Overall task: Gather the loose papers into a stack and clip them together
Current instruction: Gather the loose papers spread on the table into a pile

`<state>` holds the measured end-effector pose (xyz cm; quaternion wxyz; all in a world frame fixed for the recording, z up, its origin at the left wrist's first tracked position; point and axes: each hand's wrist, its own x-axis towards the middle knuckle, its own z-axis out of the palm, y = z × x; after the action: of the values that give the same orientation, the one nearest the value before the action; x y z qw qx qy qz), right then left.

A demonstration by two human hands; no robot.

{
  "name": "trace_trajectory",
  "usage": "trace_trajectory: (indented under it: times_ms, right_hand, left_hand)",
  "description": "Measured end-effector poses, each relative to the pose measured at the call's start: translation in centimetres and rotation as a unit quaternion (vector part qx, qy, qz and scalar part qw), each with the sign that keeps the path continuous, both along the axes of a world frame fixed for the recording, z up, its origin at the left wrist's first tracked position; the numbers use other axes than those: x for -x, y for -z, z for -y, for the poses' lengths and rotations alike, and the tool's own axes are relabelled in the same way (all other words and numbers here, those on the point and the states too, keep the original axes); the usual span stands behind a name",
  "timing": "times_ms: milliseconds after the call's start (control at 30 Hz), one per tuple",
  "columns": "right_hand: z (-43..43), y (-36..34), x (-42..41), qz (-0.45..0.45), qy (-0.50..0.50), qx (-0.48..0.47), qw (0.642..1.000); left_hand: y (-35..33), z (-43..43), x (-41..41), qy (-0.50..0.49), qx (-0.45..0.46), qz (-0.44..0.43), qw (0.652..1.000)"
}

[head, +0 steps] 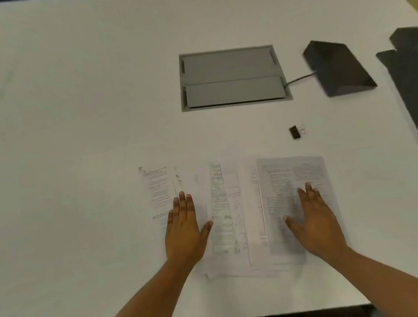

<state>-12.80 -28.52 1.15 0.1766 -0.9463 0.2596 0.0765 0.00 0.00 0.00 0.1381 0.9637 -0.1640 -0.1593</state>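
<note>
Papers fanned out unstacked near the table front edge, left hand and right hand both flat, palms down, fingers extended, gripping nothing, binder clip untouched further back right, so gathering looks barely begun and clipping remains.

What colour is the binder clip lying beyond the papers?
Black, with thin silver wire handles; the binder clip shows in the head view, the only one.
</note>
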Motion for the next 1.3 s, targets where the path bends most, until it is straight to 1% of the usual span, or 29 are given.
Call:
trace_trajectory:
  times_ms: [67,133,233,367,433,500,567,633,667,733,800,867,933,1033,1067,1100,1167,1233,1300]
  right_hand:
    - [0.0,0.3,0.4,-0.034,-0.004,-0.001,0.999]
    - [0.1,0.8,1.0,-0.059,-0.009,-0.016,0.998]
    - [-0.1,1.1,1.7,-0.051,-0.004,-0.032,0.998]
    - [-0.3,1.1,2.8,-0.045,0.025,-0.041,0.998]
    - [-0.4,1.4,3.6,-0.056,0.033,-0.043,0.997]
    - [-0.4,1.6,4.1,-0.073,0.025,-0.036,0.996]
    - [-0.6,1.7,4.4,-0.087,0.015,-0.029,0.996]
    - [-0.9,1.7,4.5,-0.087,0.013,-0.030,0.996]
    - [-1.0,1.7,4.6,-0.086,0.011,-0.030,0.996]
    - [-1.4,1.5,4.9,-0.088,-0.001,-0.028,0.996]
    - [-1.9,1.4,5.3,-0.090,-0.012,-0.031,0.995]
    - [-2.2,1.3,5.7,-0.083,-0.018,-0.034,0.996]
    - [-2.4,1.2,5.9,-0.081,-0.030,-0.038,0.995]
    - [-2.2,0.9,5.9,-0.059,-0.038,-0.061,0.996]
    - [-1.8,0.6,5.7,-0.043,-0.021,-0.072,0.996]
    - [-1.3,0.2,5.5,-0.027,0.010,-0.078,0.997]
    - [0.0,-0.5,4.9,-0.005,0.112,-0.099,0.989]
    - [1.3,-1.1,4.3,0.002,0.233,-0.160,0.959]
    - [2.4,-1.4,3.9,0.005,0.312,-0.234,0.921]
  left_hand:
    - [0.4,0.2,0.5,0.010,-0.026,-0.032,0.999]
    - [0.7,0.2,0.9,-0.001,-0.039,-0.047,0.998]
    - [0.2,1.0,1.1,-0.018,-0.031,-0.040,0.999]
    - [-1.2,2.5,2.2,-0.039,0.033,-0.020,0.998]
    - [-2.0,3.5,3.5,-0.049,0.073,-0.028,0.996]
    - [-2.6,4.7,5.0,-0.079,0.128,-0.061,0.987]
    - [-3.2,6.2,6.3,-0.114,0.174,-0.140,0.968]
    - [-3.3,7.6,7.1,-0.128,0.177,-0.220,0.951]
    - [-3.3,8.3,7.2,-0.134,0.171,-0.246,0.945]
    - [-3.3,9.6,7.1,-0.158,0.167,-0.277,0.933]
    - [-3.4,10.4,6.7,-0.206,0.185,-0.315,0.908]
    - [-3.6,11.0,6.2,-0.243,0.212,-0.340,0.883]
    - [-3.4,11.2,5.8,-0.232,0.218,-0.343,0.884]
    - [-3.2,11.4,5.5,-0.220,0.206,-0.326,0.896]
    - [-3.3,11.4,5.5,-0.232,0.215,-0.323,0.892]
    - [-3.4,11.2,5.5,-0.250,0.237,-0.328,0.879]
    - [-3.7,10.6,5.6,-0.282,0.286,-0.352,0.845]
    - [-3.9,9.8,5.8,-0.293,0.313,-0.377,0.821]
    - [-3.9,9.1,6.0,-0.299,0.334,-0.403,0.798]
